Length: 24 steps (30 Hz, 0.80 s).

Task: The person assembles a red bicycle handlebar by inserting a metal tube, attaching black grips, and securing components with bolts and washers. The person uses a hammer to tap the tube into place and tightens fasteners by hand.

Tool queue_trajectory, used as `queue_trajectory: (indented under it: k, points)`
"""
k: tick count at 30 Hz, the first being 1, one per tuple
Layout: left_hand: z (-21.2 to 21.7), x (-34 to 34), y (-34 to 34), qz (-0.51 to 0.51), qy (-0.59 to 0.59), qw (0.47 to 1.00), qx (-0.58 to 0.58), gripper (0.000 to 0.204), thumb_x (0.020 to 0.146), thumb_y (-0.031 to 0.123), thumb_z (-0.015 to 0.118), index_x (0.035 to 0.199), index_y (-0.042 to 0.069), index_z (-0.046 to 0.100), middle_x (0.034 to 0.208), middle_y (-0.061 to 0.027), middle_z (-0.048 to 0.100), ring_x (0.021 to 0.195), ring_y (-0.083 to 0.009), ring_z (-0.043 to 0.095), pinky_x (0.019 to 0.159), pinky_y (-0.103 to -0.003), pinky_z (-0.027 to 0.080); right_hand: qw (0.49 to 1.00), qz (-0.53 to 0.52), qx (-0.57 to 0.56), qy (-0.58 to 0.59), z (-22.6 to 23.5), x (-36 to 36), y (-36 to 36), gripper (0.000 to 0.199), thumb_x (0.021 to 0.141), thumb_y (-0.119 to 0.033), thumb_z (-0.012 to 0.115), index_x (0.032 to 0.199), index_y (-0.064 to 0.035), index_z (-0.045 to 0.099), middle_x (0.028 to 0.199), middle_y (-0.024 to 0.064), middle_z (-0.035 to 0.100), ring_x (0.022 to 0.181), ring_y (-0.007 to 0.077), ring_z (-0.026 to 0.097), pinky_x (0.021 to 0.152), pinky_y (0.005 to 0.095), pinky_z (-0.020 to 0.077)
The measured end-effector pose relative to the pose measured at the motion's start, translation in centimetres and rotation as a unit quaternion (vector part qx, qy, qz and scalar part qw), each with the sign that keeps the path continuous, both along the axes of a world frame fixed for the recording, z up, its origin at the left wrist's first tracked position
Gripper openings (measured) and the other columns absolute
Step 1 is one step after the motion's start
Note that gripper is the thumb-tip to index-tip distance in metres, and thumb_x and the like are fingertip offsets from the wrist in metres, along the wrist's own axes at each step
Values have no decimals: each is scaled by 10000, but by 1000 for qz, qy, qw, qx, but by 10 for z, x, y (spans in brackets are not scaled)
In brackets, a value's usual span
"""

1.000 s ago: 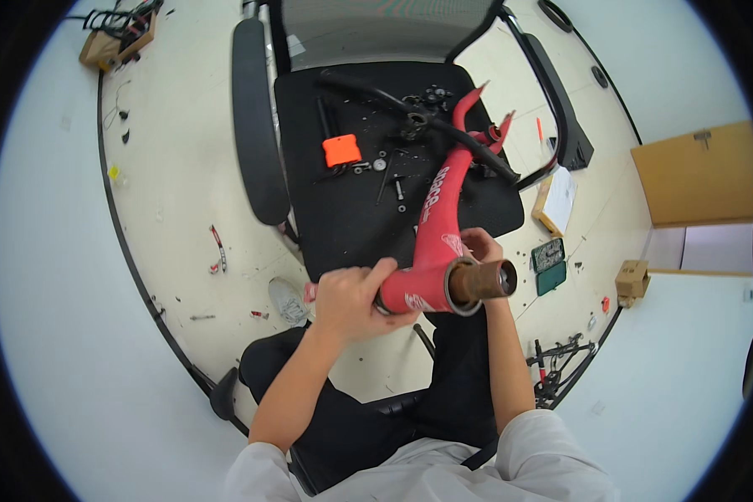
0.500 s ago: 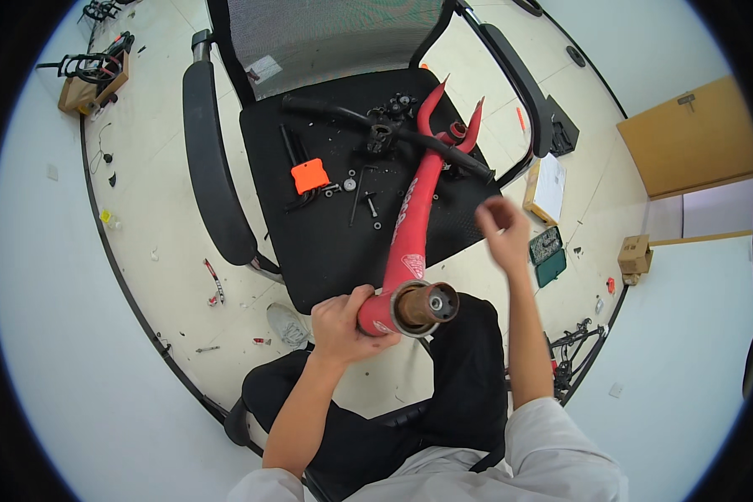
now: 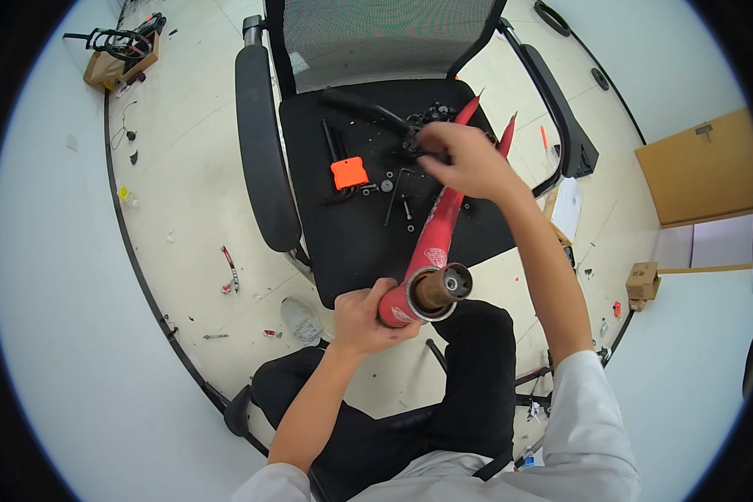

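Right hand [image 3: 470,159] moved to upper centre, grip unclear; I judged the red frame [image 3: 432,241] stiff, best held where left hand [image 3: 363,321] clamped it

Our slightly blurred right hand [image 3: 470,163] hides part of the black bar [image 3: 366,106] near the seat's [image 3: 343,259] back edge. The backrest [image 3: 385,42] is cut off.

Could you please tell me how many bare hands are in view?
2: the left hand grips the near end of the red frame; the right hand is at the black bar above the chair seat, though I cannot tell whether it touches. No other hand shows.
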<state>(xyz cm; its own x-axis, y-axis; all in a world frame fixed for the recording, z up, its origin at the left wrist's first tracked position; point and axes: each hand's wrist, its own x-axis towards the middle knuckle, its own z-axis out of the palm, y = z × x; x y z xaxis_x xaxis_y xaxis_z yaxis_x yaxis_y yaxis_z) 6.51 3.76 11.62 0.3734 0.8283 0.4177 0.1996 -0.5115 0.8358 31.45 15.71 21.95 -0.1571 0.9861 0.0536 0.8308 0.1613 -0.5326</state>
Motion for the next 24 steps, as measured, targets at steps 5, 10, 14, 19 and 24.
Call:
queue_trajectory:
  k: [5,10,14,19,24]
  points:
    - [5,3,2,-6,0,1000,-5,477,627,438,834,888,95,630,551,-46,586,475,-238,616,485,-321,492,976,-27,-26,-214,-29,22,67,674,681,-334,817,1230,-18,586,1226,219,613,1185,363,584,985,414,489]
    - [6,1,3,3,22,1000,0,470,636,452,831,866,103,614,519,-35,558,451,-231,598,471,-319,483,973,-39,-177,-140,-67,38,74,977,644,-474,852,1419,-17,472,1326,246,581,1254,363,552,1093,379,401]
    - [8,3,2,5,15,1000,10,470,641,451,828,873,103,614,513,-35,557,446,-233,597,468,-319,486,985,-81,-133,-75,-82,47,73,754,734,-425,782,1346,-44,563,1203,227,664,1157,367,626,1019,403,476]
    - [9,1,2,8,24,1000,-8,456,652,426,834,880,97,616,552,-50,594,483,-239,627,481,-321,502,990,-93,-35,-99,-39,36,56,512,830,-359,739,1237,-65,638,1023,210,704,976,348,688,871,407,526]
    - [19,4,2,-8,22,999,-46,442,659,376,852,900,90,617,629,-78,658,564,-270,681,520,-329,531,992,-127,-13,-4,64,18,0,542,810,-278,792,1281,-74,618,838,69,644,752,149,586,751,300,494]
